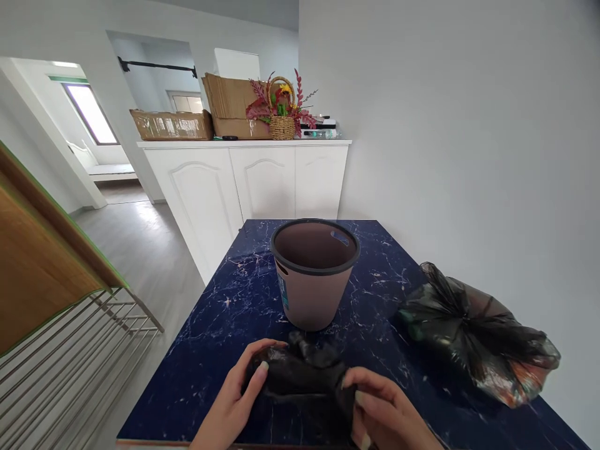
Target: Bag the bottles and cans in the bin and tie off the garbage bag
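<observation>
Head view: between the fingers of the two hands, a bunch of black plastic (300, 375) is held low over the table (210, 369), and it is partly blurred. By the left hand (234, 397) its left end is grasped, with the thumb in front and the other fingers bent behind. By the right hand (389, 406) its right end is pinched between the thumb and the fingers. Whether the table is touched by the plastic cannot be told. Just beyond the fingers, a brown bin (314, 297) is placed upright, with a dark rim (315, 271), and its inside is partly seen. To the right of the right fingers, well apart from them, a tied bag (462, 331) is laid on the same table; it is thin and dark, and some coloured contents are seen through it. To the left of the left fingers, past the table edge, a metal rack (70, 375) is seen. Far beyond the fingers, a white cabinet (262, 181) is seen, on which boxes (173, 126) and a flower basket (282, 127) are put.
</observation>
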### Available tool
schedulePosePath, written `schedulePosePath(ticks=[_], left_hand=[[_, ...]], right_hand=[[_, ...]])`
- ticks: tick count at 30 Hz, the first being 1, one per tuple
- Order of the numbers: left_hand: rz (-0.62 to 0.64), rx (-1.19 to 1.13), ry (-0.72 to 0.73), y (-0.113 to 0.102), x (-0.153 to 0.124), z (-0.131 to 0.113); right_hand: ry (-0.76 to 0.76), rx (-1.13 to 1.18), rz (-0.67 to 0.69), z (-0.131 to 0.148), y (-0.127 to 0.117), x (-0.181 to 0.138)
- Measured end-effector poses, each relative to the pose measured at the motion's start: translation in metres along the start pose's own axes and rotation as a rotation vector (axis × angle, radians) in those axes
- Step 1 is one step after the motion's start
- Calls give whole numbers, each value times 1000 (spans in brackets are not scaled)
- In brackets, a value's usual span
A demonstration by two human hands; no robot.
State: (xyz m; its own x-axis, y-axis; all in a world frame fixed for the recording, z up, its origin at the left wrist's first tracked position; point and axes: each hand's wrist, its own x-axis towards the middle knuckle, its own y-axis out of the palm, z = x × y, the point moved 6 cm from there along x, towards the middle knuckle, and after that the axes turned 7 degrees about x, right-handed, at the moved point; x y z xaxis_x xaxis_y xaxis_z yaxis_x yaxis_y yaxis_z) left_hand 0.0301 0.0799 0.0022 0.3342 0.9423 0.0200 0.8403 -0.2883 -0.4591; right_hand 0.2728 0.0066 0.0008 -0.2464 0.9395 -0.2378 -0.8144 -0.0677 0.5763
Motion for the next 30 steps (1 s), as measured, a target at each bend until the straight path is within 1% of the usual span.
schedulePosePath(ticks=[2, 5, 9, 12, 15, 17, 19, 21, 24, 26, 28, 30], left_hand=[[47, -57, -24, 3, -3, -3], [28, -21, -51, 2, -4, -4], [-91, 32, -6, -8, -2, -13], [-125, 35, 18, -14, -2, -19], [-175, 54, 15, -22, -2, -18], [-251, 63, 10, -30, -2, -15], [-361, 59, 0, -42, -4, -11], [-473, 45, -33, -57, -8, -7], [-588, 59, -84, -79, -16, -7], [-658, 110, -69, -94, -24, -14], [-729, 163, -27, -105, -34, -25], [-760, 184, 7, -112, -42, -36]], right_hand=[[-37, 48, -29, 1, -2, 10], [-84, 6, -84, -5, -13, 22], [-100, -102, -73, -12, -24, 30], [-75, -133, -108, -14, -26, 29], [-72, -195, -169, -12, -23, 23], [-107, -298, -222, -10, -21, 17], [-169, -430, -274, -9, -20, 12], [-241, -554, -287, -9, -15, 9], [-349, -701, -231, -9, -3, 10], [-428, -807, -217, -6, 6, 12], [-526, -913, -237, 0, 18, 12], [-644, -983, -219, 7, 36, 9]])
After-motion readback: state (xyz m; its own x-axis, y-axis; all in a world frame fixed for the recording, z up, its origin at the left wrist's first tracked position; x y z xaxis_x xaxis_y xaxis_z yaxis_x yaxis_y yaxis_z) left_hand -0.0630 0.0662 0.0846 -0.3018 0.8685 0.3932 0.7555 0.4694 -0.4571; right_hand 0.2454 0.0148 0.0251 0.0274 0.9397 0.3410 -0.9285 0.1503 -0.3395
